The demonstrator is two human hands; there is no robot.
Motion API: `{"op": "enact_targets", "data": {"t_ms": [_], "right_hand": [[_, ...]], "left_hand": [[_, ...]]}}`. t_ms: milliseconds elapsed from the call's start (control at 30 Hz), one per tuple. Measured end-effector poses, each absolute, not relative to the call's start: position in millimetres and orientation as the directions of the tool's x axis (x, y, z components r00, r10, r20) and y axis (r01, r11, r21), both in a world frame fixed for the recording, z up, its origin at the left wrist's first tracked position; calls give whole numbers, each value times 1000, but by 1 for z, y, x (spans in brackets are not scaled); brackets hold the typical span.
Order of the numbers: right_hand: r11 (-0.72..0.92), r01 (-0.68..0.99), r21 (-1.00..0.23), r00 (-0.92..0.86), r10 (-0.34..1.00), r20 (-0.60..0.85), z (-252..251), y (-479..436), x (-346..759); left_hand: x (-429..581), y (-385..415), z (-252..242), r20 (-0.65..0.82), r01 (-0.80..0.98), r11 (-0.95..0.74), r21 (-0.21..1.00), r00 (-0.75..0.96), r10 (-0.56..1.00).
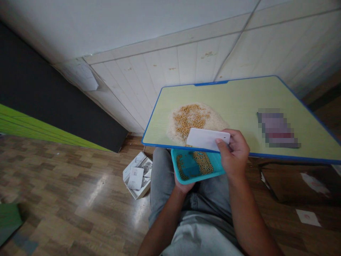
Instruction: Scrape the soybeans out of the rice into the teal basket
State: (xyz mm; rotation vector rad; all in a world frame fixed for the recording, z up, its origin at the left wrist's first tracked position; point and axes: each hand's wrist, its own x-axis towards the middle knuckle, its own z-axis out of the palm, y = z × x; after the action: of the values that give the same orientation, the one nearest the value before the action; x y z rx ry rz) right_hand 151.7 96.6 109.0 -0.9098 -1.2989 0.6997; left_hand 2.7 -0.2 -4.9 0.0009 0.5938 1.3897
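While the R hand [236, 153] pinches a flat white card [202, 138] by one end, thumb on top and fingers curled round it, the L hand [183, 186] has hold of a teal tub [190, 165] from below; most of its fingers are hidden, so how far they close can't be told. In this head view, the gold beads [183, 122] lie among white grains [216, 119] near the L end of the table [239, 99], w/ more beads in the tub. The tub sits over the lap just under the table's near edge, prob. so anything pushed off drops in; the card is tilted by the pile, prob. bc its long side works as a scraper. Re: writing, a dark item [278, 128] on the table's R side is pixelated, so no label's legible. Marks on the paper [135, 178] in the white floor box [145, 191] are too small to read; no brand's readable.
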Motion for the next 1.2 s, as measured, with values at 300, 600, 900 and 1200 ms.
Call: {"op": "enact_targets", "data": {"t_ms": [300,600,900,1200], "right_hand": [[487,32,-873,158,860,486,112,96,151],[482,10,-876,161,864,477,113,96,151],[481,15,-877,182,861,475,111,96,149],[508,5,-862,120,855,504,112,95,151]], "left_hand": [[2,-1,-2,-347,-918,178,353,48,937],[1,-2,-1,-393,-913,228,337,84,916],[1,-2,-6,-347,-920,189,343,62,936],[1,-3,-1,-371,-931,183,316,57,927]]}}
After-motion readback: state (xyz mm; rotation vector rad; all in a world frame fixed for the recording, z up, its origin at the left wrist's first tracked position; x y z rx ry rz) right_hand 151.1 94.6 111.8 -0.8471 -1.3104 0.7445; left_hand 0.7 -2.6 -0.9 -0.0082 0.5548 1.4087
